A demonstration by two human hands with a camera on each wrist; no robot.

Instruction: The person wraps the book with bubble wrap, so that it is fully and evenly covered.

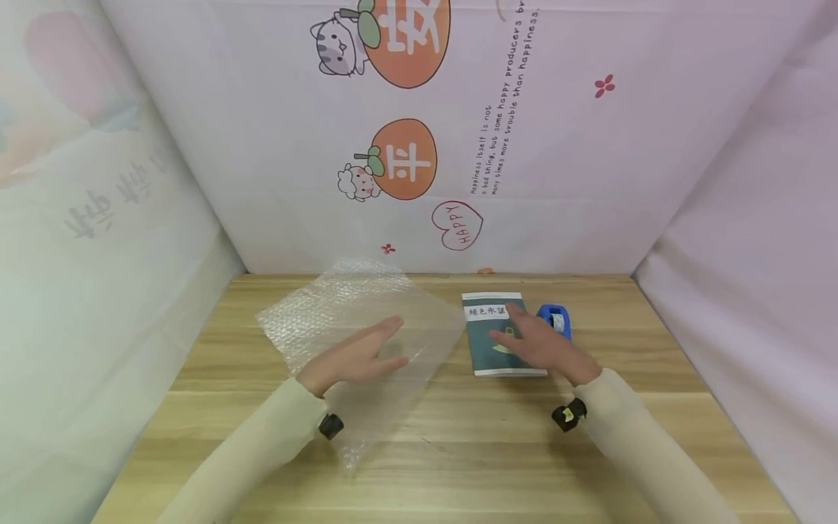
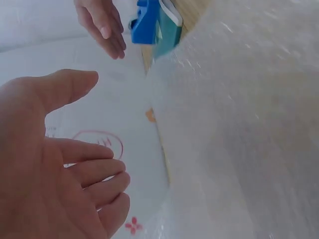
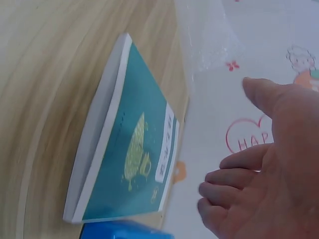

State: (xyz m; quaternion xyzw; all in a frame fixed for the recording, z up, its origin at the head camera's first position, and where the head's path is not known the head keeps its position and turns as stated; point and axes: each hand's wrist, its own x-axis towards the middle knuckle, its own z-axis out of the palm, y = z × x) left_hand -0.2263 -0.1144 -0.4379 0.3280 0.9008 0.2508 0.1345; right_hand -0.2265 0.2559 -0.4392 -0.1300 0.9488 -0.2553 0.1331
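A sheet of bubble wrap [image 1: 366, 291] lies on the table, turned like a diamond, left of a green book [image 1: 487, 349] with white bands. My left hand [image 1: 356, 356] hovers over the bubble wrap, fingers extended and thumb apart, holding nothing. Above the book is my right hand [image 1: 540, 340], also relaxed and holding nothing; it covers part of the cover in the head view. In the right wrist view the book [image 3: 134, 144] shows its thick page edge, with the right hand [image 3: 254, 169] off to its side. A blue tape dispenser [image 1: 555, 317] stands at the book's right side.
The wooden table [image 1: 484, 451] is enclosed by white printed cloth at the back [image 1: 556, 145], left [image 1: 131, 291] and right [image 1: 740, 255]. The back cloth meets the table just behind the bubble wrap and the book. Both wrists wear small black cameras.
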